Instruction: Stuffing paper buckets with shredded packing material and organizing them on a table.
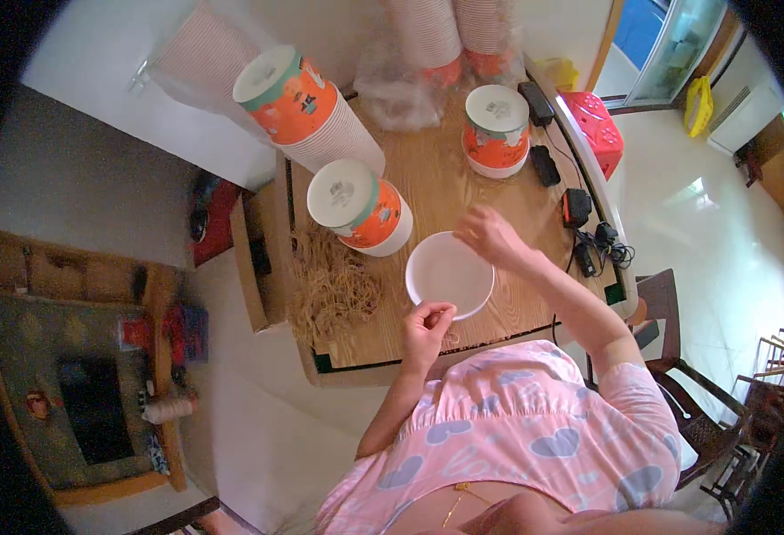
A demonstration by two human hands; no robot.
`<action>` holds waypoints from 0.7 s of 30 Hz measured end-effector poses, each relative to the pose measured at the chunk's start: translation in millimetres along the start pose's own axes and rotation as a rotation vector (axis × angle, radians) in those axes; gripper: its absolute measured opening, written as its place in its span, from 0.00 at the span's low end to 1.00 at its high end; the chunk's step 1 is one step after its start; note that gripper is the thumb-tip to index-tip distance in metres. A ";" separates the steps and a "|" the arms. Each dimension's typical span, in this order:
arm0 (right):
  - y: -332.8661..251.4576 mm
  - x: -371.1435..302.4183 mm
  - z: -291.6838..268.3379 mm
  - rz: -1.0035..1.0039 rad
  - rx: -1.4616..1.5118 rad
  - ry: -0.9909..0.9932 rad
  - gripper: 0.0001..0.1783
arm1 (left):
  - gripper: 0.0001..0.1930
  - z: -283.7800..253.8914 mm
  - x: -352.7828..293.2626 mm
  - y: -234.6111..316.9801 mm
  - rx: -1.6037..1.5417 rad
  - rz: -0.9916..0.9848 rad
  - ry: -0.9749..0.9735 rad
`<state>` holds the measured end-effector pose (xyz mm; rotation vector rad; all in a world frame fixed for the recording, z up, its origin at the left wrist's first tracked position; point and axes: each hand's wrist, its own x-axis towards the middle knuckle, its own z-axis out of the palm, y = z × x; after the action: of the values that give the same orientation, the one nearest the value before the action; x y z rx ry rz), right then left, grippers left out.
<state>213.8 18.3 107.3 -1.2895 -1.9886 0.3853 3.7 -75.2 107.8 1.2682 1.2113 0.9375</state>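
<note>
1. Left hand: at near rim of white bowl, fingertips pinched together; anything between, can't tell.
2. Right hand: by far-right rim, blurred; apart or clamped, can't tell.
3. Bowl on worktop, between both hands: ahead-right of left, near-left of right. Round, no long axis; neither clearly nearer.
4. Counts: one open bowl, one strand heap, two short upturned stacks, one tall stack.

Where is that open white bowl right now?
In the head view, the white bowl sits near the person's side of the wooden table, between the left hand and the right hand, just right of the straw-coloured tangle.
</note>
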 end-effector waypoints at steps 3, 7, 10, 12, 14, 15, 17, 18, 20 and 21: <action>35.4 0.1 21.5 0.189 -0.054 0.009 0.12 | 0.02 -0.3 6.5 5.3 -0.019 0.026 0.052; 12.3 -41.4 36.0 0.353 0.157 -0.187 0.18 | 0.03 -26.2 10.7 7.1 -0.116 -0.044 0.142; -24.2 -74.1 25.3 0.501 0.308 -0.134 0.20 | 0.05 -18.7 19.4 -3.3 -0.001 0.037 0.114; -40.1 -82.0 24.1 0.543 0.333 -0.114 0.21 | 0.05 -7.7 27.5 -15.9 0.045 0.004 0.093; -45.1 -88.8 27.0 0.597 0.349 -0.073 0.22 | 0.05 5.4 37.9 -29.2 -0.275 -0.369 -0.056; -44.9 -92.2 30.8 0.610 0.376 -0.041 0.22 | 0.04 12.3 41.9 -32.7 -0.413 -0.452 -0.052; -46.1 -95.0 33.8 0.627 0.404 -0.005 0.22 | 0.04 16.5 47.8 -51.2 -0.471 -0.508 -0.026; -47.6 -95.1 33.8 0.630 0.434 -0.020 0.22 | 0.05 16.6 50.0 -60.8 -0.529 -0.557 0.006; -47.5 -98.0 33.8 0.641 0.463 -0.026 0.21 | 0.05 18.0 52.5 -68.3 -0.525 -0.579 0.011; -46.2 -98.9 35.3 0.629 0.443 -0.022 0.21 | 0.05 18.4 52.9 -71.8 -0.526 -0.597 0.024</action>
<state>181.5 -85.3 69.7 -1.5792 -1.3560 1.0726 22.2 -35.1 28.2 0.4381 1.1617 0.7503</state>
